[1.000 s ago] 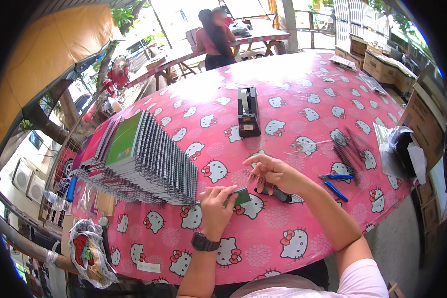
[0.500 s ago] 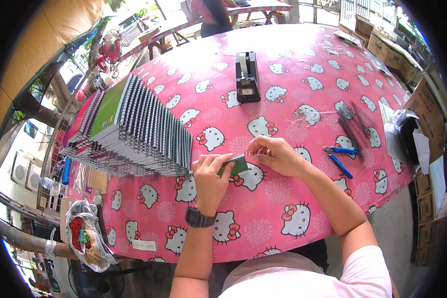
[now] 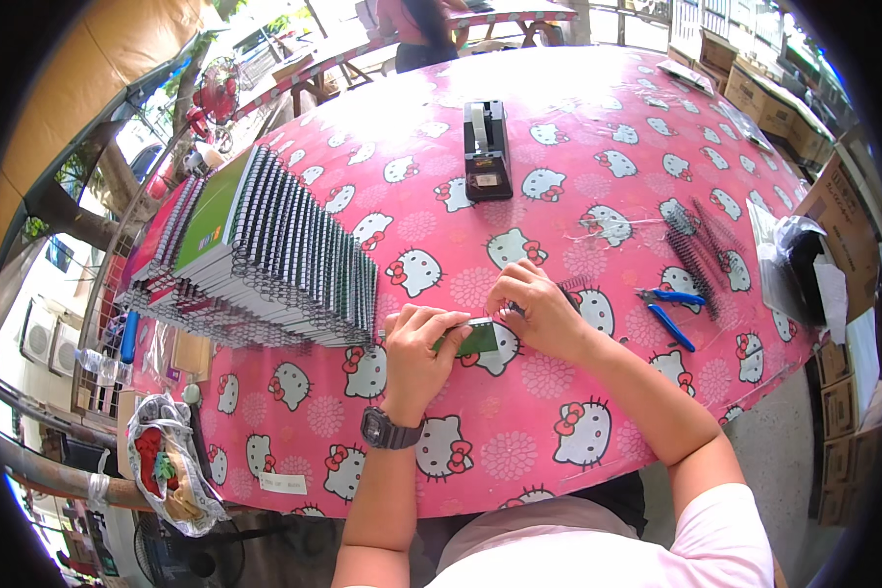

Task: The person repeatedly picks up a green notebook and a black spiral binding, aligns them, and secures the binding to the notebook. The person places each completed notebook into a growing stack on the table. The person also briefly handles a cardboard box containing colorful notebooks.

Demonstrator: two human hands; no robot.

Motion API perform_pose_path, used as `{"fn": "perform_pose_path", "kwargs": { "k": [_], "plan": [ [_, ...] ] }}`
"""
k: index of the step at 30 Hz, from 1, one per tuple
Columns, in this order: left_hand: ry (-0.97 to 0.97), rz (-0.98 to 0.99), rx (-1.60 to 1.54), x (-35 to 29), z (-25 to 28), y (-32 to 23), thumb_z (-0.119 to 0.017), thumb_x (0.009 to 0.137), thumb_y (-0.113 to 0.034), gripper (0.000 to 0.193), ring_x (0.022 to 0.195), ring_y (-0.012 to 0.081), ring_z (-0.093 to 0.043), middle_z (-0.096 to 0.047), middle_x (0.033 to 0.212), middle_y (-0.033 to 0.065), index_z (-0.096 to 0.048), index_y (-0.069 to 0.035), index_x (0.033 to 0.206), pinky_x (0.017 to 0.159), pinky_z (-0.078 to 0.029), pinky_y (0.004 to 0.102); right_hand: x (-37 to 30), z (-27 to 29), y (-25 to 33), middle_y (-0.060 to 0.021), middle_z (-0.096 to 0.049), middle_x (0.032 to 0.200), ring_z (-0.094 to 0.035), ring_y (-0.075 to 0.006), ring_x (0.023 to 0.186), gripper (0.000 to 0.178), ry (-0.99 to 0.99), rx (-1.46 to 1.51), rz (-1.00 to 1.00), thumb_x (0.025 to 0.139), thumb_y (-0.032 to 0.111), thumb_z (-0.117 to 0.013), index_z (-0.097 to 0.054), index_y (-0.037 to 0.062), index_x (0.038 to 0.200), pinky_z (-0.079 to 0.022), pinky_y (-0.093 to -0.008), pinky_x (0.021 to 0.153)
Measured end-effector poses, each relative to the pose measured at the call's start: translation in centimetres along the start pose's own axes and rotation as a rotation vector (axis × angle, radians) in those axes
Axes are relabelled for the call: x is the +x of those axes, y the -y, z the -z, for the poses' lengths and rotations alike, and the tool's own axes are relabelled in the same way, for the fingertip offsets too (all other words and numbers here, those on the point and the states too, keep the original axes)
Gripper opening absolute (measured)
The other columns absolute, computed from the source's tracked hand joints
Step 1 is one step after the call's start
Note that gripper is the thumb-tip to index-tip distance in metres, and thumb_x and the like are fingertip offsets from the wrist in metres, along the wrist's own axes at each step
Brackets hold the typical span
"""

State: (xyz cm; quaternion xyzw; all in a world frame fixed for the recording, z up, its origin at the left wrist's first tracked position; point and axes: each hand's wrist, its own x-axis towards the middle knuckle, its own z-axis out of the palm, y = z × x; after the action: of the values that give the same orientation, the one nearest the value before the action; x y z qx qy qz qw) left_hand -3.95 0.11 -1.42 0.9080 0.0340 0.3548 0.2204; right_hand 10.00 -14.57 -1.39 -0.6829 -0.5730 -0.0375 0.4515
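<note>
Near the middle of the pink patterned table point(image 3: 510, 456), my left hand point(image 3: 419, 348) presses on a small green-covered notebook point(image 3: 478, 339), its fingers over the left part. My right hand point(image 3: 534, 312) is pinched closed just right of the notebook. A dark spiral binding coil point(image 3: 578, 282) sticks out past its far side, apparently held in the fingers; the fingertips hide the coil's near end. Left of my hands rises a tall stack of spiral-bound notebooks point(image 3: 299, 257) with green and pink covers. Blue-handled cutting pliers point(image 3: 671, 312) lie to the right, beside several loose coils point(image 3: 694, 257).
A black tape dispenser point(image 3: 488, 162) stands beyond my hands. At the left edge sits an open bag point(image 3: 171, 470) near a white paper strip point(image 3: 283, 483). Cardboard boxes point(image 3: 769, 103) and plastic wrap point(image 3: 779, 257) line the right side. Another person point(image 3: 423, 34) is at a far table.
My right hand has turned, and the coil now points away behind it instead of toward the notebook. The notebook has shifted slightly right under my left hand.
</note>
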Motion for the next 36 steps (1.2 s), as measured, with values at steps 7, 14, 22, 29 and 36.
{"fn": "perform_pose_path", "kwargs": {
  "k": [7, 14, 22, 29, 36],
  "plan": [
    [-0.005, 0.003, 0.002, -0.1, 0.1, 0.2, -0.072, 0.076, -0.016, 0.011, 0.078, 0.0165, -0.057, -0.065, 0.079, -0.0007, -0.071, -0.011, 0.086, 0.076, -0.038, 0.0316, 0.1, 0.6, 0.3, -0.0044, -0.052, 0.09, -0.05, -0.0262, 0.095, 0.022, 0.106, -0.002, 0.047, 0.071, -0.008, -0.06, -0.055, 0.0077, 0.085, -0.041, -0.0389, 0.088],
    [-0.013, 0.024, 0.037, -0.1, 0.1, 0.3, -0.071, 0.075, -0.018, 0.015, 0.081, 0.0182, -0.058, -0.065, 0.081, -0.0008, -0.069, -0.011, 0.089, 0.078, -0.037, 0.0337, -0.1, 1.3, -0.4, -0.011, -0.058, 0.099, -0.059, -0.0313, 0.089, 0.031, 0.274, 0.18, -0.105, 0.079, 0.003, -0.063, -0.056, 0.0047, 0.109, -0.049, -0.0393, 0.075],
    [0.033, 0.011, 0.025, -0.1, -0.2, -1.4, -0.073, 0.074, -0.022, 0.021, 0.08, 0.0194, -0.058, -0.063, 0.082, -0.0004, -0.065, -0.01, 0.089, 0.076, -0.037, 0.0342, 0.0, 1.0, 0.6, -0.0157, -0.062, 0.076, -0.063, -0.0332, 0.068, 0.038, 0.325, 0.182, -0.042, 0.083, 0.001, -0.055, -0.047, 0.0074, 0.12, -0.049, -0.04, 0.062],
    [0.129, -0.014, -0.008, 0.0, 0.3, -1.4, -0.066, 0.083, -0.027, 0.017, 0.08, 0.0181, -0.058, -0.063, 0.082, -0.0012, -0.063, -0.01, 0.085, 0.076, -0.036, 0.0334, -0.1, 3.7, -1.9, -0.0168, -0.059, 0.112, -0.048, -0.0328, 0.114, 0.047, 0.315, -0.368, -0.346, 0.082, 0.029, -0.068, -0.052, 0.0063, 0.12, -0.041, -0.0423, 0.094],
    [0.162, -0.038, 0.004, -0.1, 0.5, -0.7, -0.064, 0.084, -0.027, 0.017, 0.085, 0.0184, -0.059, -0.064, 0.087, 0.0003, -0.063, -0.01, 0.085, 0.078, -0.037, 0.0336, -0.8, 4.0, -6.3, -0.0182, -0.064, 0.102, -0.061, -0.0345, 0.1, 0.058, 0.249, -0.242, -0.594, 0.072, 0.025, -0.076, -0.051, 0.0046, 0.119, -0.048, -0.043, 0.086]
  ]
}}
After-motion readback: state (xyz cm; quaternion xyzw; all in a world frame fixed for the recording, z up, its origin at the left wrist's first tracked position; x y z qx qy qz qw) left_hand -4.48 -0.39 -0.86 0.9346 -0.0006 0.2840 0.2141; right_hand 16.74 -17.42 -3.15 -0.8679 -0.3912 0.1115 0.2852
